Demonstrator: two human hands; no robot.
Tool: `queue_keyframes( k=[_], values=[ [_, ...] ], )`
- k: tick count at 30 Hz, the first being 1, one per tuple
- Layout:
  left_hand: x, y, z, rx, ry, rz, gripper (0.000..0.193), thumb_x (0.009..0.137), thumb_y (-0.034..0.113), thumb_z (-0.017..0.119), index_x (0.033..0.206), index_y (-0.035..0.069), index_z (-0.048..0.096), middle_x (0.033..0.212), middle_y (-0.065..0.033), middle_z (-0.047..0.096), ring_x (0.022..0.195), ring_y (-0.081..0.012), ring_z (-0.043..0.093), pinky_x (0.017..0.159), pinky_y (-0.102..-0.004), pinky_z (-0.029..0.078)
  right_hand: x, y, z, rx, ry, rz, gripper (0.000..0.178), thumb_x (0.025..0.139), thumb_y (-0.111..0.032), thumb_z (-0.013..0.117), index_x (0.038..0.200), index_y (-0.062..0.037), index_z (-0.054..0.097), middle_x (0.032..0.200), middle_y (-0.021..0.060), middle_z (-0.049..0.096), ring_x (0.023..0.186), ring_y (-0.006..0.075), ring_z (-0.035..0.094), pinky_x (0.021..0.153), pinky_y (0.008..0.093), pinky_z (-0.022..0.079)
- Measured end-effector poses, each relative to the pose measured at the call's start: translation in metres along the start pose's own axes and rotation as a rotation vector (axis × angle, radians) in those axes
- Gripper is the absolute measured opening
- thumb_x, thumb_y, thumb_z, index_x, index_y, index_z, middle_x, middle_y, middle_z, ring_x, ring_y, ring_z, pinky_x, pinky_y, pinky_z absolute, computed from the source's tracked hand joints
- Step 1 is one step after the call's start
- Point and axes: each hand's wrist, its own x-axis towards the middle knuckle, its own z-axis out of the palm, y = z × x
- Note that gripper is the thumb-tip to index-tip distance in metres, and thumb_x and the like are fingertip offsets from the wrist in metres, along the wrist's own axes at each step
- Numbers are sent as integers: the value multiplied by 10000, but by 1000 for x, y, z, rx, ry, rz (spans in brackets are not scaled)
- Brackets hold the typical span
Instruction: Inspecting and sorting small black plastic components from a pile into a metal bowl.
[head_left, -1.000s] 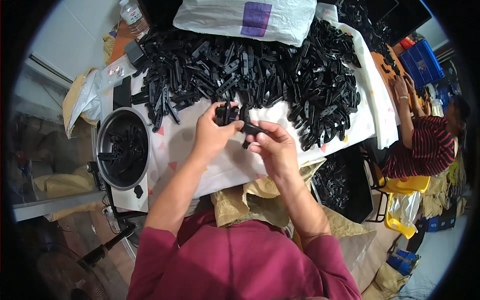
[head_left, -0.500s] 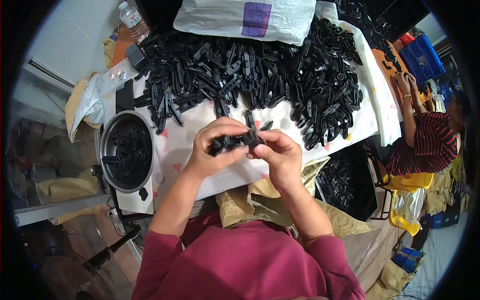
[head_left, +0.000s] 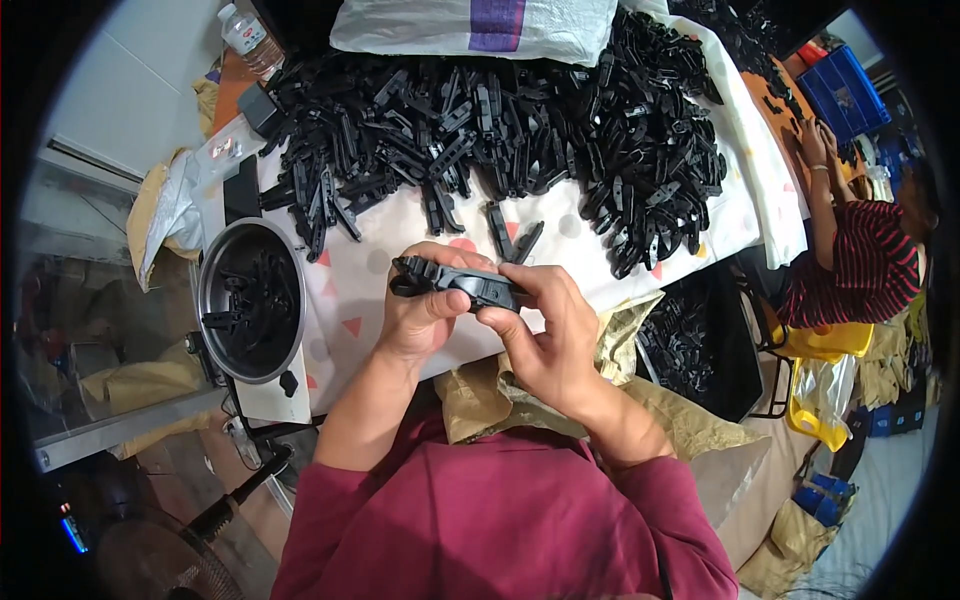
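Note:
Between both hands is a long black plastic part (head_left: 478, 286), lying crosswise above the table edge. My left hand (head_left: 418, 318) closes round its left end, thumb on top. My right hand (head_left: 548, 318) pinches the right end between thumb and fingers. Just beyond my fingers, two loose black pieces (head_left: 527, 242) rest on the patterned tablecloth (head_left: 345, 290). Past them spreads a large pile of long black plastic parts (head_left: 400, 130), with a second heap (head_left: 660, 170) to the right.
To the left stands a metal bowl (head_left: 300, 335) with black parts in it. A white woven sack (head_left: 420, 28) lies behind the pile, near a water bottle (head_left: 250, 42). At right, a person in a striped shirt (head_left: 865, 250) works at another table. A fan (head_left: 165, 545) is at lower left.
The black part now lies more level and shows its long side between my hands. My right hand has shifted its grip. The view has moved slightly, so the table sits a little higher.

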Motion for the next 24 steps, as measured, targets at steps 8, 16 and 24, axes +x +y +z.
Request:
queue_keyframes(
  k=[8, 16, 24],
  values=[
    [-12, 7, 7, 32, 212, 7, 430, 672, 133, 752, 1027, 19, 539, 915, -114, 612, 888, -216, 585, 818, -344, 479, 3, 13, -1, -59, -146, -105, 411, 697, -108, 747, 1047, 16, 569, 818, 122, 603, 678, 224, 595, 591, 282, 485],
    [-58, 157, -55, 2350, 954, 274, 360, 759, 200, 679, 1077, 62, 580, 948, -116, 622, 904, -282, 581, 820, -376, 441, -2, 90, -40, -431, -36, 349, 287, 777, -49, 633, 1061, -24, 601, 918, 136, 616, 718, 238, 611, 633, 294, 489],
    [4, 51, -17, 1771, 310, 47, 176, 764, 161, 643, 917, 73, 642, 934, -95, 617, 840, -260, 598, 757, -342, 470, 16, 121, -17, -818, -44, 76, 293, 743, -51, 584, 1019, -133, 637, 948, 92, 570, 877, 277, 564, 717, 353, 485]
  ],
)
